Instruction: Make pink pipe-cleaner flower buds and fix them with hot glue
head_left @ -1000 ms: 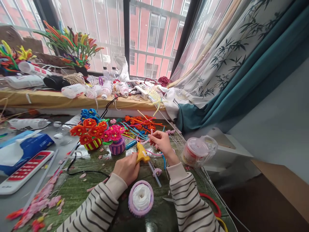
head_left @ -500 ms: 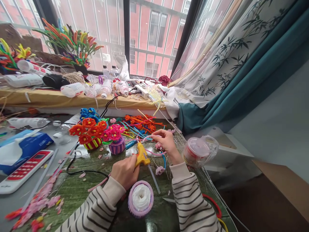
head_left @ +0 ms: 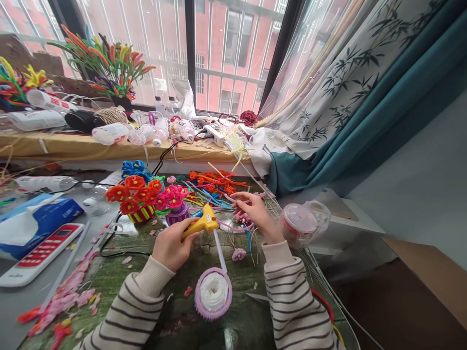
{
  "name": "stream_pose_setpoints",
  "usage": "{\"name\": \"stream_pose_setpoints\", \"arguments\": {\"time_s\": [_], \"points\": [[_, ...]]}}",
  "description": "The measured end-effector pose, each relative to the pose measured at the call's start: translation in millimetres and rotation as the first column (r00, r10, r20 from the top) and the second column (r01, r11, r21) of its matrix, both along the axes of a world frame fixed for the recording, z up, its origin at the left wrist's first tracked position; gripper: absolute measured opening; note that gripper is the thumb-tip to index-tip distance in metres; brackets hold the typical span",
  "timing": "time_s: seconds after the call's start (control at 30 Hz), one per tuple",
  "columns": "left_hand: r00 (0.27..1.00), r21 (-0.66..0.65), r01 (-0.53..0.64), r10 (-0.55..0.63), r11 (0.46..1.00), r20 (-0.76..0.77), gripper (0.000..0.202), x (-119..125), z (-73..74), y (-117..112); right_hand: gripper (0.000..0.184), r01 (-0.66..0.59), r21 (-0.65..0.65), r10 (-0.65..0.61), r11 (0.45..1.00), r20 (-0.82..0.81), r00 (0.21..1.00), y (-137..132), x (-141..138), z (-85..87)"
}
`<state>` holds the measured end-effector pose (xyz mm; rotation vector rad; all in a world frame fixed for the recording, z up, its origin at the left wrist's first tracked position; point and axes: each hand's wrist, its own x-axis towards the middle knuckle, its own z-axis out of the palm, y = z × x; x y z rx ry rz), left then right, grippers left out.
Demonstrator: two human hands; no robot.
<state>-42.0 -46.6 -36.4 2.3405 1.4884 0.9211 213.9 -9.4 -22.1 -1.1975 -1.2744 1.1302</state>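
Note:
My left hand (head_left: 172, 247) is closed around the handle of a yellow hot glue gun (head_left: 207, 219), nozzle pointing away from me. A translucent glue stick (head_left: 220, 250) sticks out of its back. Pinched in the fingertips of my right hand (head_left: 258, 215) is a thin pink pipe cleaner (head_left: 229, 199), partly hidden by the fingers. Below the right hand lie small pink pipe-cleaner flowers (head_left: 239, 254) with bare stems. Between my forearms stands a round lilac fuzzy pot (head_left: 197, 305) with white stuffing inside.
Pots of orange flowers (head_left: 135, 194) and magenta flowers (head_left: 171, 197) stand left of the glue gun. Orange pipe-cleaner pieces (head_left: 207, 181) lie behind. A wrapped plastic tub (head_left: 299, 221) is at right, scissors (head_left: 257, 297) near my right sleeve, a red-and-white calculator (head_left: 42, 253) at left.
My left hand has moved left with the glue gun, which has turned to lie more level. My right hand has shifted slightly right and up, still holding the pipe cleaner.

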Motion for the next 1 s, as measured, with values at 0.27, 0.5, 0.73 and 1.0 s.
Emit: {"name": "stream_pose_setpoints", "arguments": {"time_s": [0.27,0.5,0.73,1.0], "points": [[0.954,-0.272,0.24,-0.174,0.932,0.243,0.028,-19,31.6,4,0.028,-0.052,0.04,0.053,0.998,-0.023,0.998,-5,4,8.4],[0.98,-0.35,0.199,-0.179,0.915,0.089,0.011,-38,15.0,3,0.026,-0.109,0.038,0.108,0.993,0.01,0.994,-7,2,8.3],[0.961,-0.298,0.026,-0.106,0.954,-0.255,0.017,-36,-0.8,0,0.026,-0.181,0.036,0.178,0.983,0.063,0.982,-8,0,9.8],[0.908,-0.327,-0.027,-0.113,0.944,-0.403,0.02,-25,-4.8,-11,0.025,-0.221,0.016,0.218,0.975,0.109,0.97,-6,-3,4.0]]}}
